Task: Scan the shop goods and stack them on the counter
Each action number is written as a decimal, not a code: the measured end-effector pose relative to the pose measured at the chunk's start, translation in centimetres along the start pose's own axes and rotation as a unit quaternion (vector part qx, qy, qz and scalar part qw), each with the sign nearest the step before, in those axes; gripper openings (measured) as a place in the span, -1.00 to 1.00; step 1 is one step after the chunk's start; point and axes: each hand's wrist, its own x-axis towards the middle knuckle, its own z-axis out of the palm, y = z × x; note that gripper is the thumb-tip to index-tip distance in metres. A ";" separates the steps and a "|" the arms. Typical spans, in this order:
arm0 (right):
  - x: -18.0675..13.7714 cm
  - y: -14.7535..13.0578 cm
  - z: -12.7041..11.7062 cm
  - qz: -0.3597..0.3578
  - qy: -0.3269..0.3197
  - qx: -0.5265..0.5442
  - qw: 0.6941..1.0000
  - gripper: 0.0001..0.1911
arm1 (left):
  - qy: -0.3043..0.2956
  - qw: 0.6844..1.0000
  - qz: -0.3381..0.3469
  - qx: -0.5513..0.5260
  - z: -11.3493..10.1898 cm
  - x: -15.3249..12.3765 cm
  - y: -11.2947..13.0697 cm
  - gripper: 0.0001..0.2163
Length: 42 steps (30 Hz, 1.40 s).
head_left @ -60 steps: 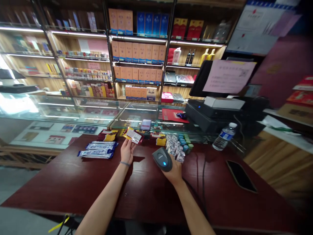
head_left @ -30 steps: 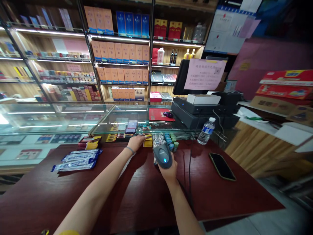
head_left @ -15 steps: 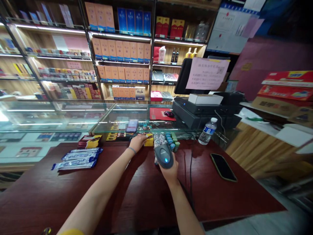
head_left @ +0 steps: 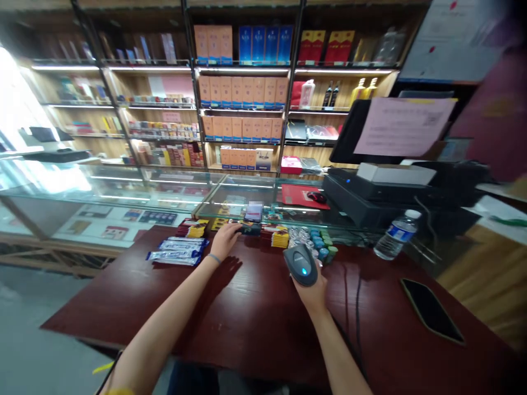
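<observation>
1. Packets of blue-and-white foil lie at the left of the dark red wooden table, just beside a stack of red-and-yellow packets. I would leave both alone.
2. My left hand stretches to the table's far edge, fingertips on a small dark packet below the glass display counter. I cannot tell whether the fingers have closed on it. I would pinch it by its edges, printed face bare.
3. My right hand is wrapped around the grey handheld barcode scanner, blue light on, near a cluster of small capped bottles. I would hold it level and clear of them.
</observation>
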 end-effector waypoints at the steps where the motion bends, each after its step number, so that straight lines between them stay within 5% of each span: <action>1: -0.1 -0.2 0.3 -0.013 -0.002 -0.011 1.000 -0.56 | 0.014 1.000 -0.015 0.006 -1.4 -0.5 -0.7 -0.73; 9: -1.7 -2.5 2.3 -0.090 -0.093 -0.048 0.990 -0.63 | 0.045 0.986 -0.146 0.072 -8.8 -3.8 -5.7 -0.70; 13: -2.1 -3.2 2.8 -0.165 -0.118 -0.054 0.978 -0.64 | 0.002 0.978 -0.177 0.109 -9.7 -4.7 -8.3 -0.58; 19: -2.1 -4.0 3.0 -0.162 -0.123 -0.060 0.977 -0.66 | -0.038 0.967 -0.191 0.162 -9.4 -5.4 -10.8 -0.47; 30: -2.2 -2.2 3.1 -0.189 -0.134 -0.071 0.970 -0.65 | -0.011 0.970 -0.166 0.180 -10.5 -4.7 -9.5 -0.73; 35: -2.2 -1.6 2.7 -0.191 -0.121 -0.092 0.970 -0.63 | 0.141 0.966 -0.195 0.092 -10.3 -3.5 -6.7 -0.78; 38: -2.0 -1.8 2.4 -0.189 -0.107 -0.085 0.972 -0.61 | 0.281 0.918 -0.271 -0.072 -8.0 -2.6 -4.2 -0.82; 42: -1.9 -2.2 2.0 -0.187 -0.111 -0.077 0.973 -0.59 | 0.339 0.772 -0.370 -0.391 -3.1 -2.2 -0.1 -0.78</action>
